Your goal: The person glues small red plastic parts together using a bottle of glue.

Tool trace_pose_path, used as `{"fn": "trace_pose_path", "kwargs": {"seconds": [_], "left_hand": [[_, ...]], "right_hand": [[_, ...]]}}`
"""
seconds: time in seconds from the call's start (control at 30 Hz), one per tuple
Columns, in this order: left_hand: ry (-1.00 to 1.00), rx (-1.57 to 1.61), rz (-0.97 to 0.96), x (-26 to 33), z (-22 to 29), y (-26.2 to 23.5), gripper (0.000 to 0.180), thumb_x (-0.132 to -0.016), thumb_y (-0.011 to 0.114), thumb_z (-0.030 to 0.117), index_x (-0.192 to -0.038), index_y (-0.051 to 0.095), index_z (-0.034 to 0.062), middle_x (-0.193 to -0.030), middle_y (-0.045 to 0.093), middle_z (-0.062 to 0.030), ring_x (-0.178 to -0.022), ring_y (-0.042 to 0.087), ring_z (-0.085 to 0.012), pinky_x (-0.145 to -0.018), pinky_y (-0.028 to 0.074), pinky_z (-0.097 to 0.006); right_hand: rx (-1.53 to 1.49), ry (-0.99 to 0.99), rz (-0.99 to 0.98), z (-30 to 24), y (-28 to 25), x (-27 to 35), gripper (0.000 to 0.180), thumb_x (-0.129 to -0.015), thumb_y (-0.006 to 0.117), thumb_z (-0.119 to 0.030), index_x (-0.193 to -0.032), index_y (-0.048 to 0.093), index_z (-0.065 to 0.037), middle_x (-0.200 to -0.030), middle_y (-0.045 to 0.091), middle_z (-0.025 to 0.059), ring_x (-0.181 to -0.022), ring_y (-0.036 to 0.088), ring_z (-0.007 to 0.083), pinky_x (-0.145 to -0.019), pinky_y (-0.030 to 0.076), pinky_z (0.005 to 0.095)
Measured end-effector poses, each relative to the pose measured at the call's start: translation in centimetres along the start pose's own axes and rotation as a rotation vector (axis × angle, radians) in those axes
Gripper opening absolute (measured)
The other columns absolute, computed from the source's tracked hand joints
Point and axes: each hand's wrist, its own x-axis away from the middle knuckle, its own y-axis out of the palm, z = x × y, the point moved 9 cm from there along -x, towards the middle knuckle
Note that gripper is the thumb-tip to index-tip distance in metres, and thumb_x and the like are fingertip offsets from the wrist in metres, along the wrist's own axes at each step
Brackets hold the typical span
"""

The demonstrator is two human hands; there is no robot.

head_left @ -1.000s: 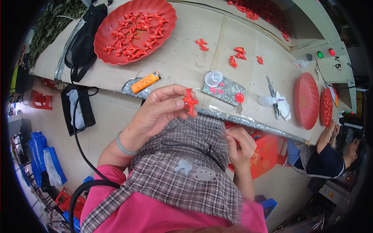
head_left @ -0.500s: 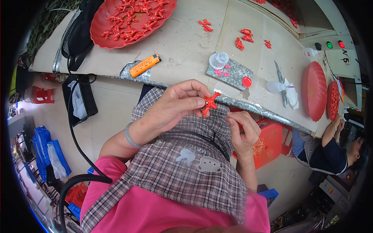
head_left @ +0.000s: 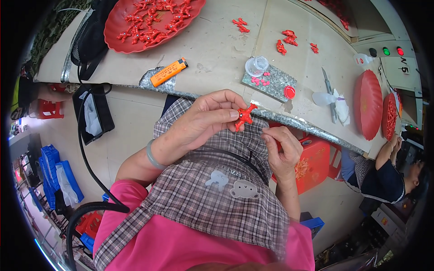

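Between the thumb and fingers of my left hand [head_left: 210, 117] is a small glossy red figurine [head_left: 244, 116] with stubby limbs and a dark-and-white eye spot. It is held in front of the apron, near the bench edge. To its right my right hand [head_left: 283, 151] is closed in a pinch, thumb against forefinger, apart from the figurine. Whatever those fingertips hold, if anything, is too small to make out. Beyond the hands lies a grey speckled slab [head_left: 273, 86] with a clear plastic cup [head_left: 257, 66], several pink bits [head_left: 261, 81] and a small red round cap [head_left: 289, 92].
A red scalloped tray [head_left: 156, 45] of figurines stands at the far left, an orange lighter [head_left: 168, 72] nearer. Loose figurines [head_left: 289, 38] lie at the back. To the right are a squeeze bottle [head_left: 323, 99], a knife [head_left: 327, 81] and a red tray [head_left: 367, 106]. A co-worker [head_left: 384, 174] sits far right.
The figurine has tilted slightly in my left hand. My right hand stays pinched at nearly the same spot, and the whole view has shifted a little.
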Motion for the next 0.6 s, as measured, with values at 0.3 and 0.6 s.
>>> {"fn": "trace_pose_path", "kwargs": {"seconds": [0.3, 0.6], "left_hand": [[-0.022, 0.043, 0.001, -0.1, -0.4, -0.1, 0.019, -0.094, 0.058, 0.006, -0.112, 0.059, 0.0008, -0.097, 0.065, -0.0074, -0.087, 0.063, -0.0129, -0.077, 0.052, -0.026], [-0.01, 0.031, 0.014, -0.4, -0.4, 0.0, 0.016, -0.093, 0.06, 0.006, -0.109, 0.059, 0.003, -0.101, 0.066, -0.0087, -0.088, 0.065, -0.0158, -0.078, 0.053, -0.026]], "right_hand": [[0.001, -0.01, -0.018, 0.0, 0.0, -0.1, 0.009, -0.082, 0.068, 0.007, -0.089, 0.066, 0.003, -0.079, 0.069, 0.0124, -0.069, 0.067, 0.0212, -0.062, 0.052, 0.0278], [0.055, 0.026, 0.065, 0.6, -1.5, 0.1, 0.014, -0.075, 0.073, 0.006, -0.087, 0.068, 0.0, -0.077, 0.069, 0.0109, -0.067, 0.067, 0.0245, -0.059, 0.052, 0.0309]]}}
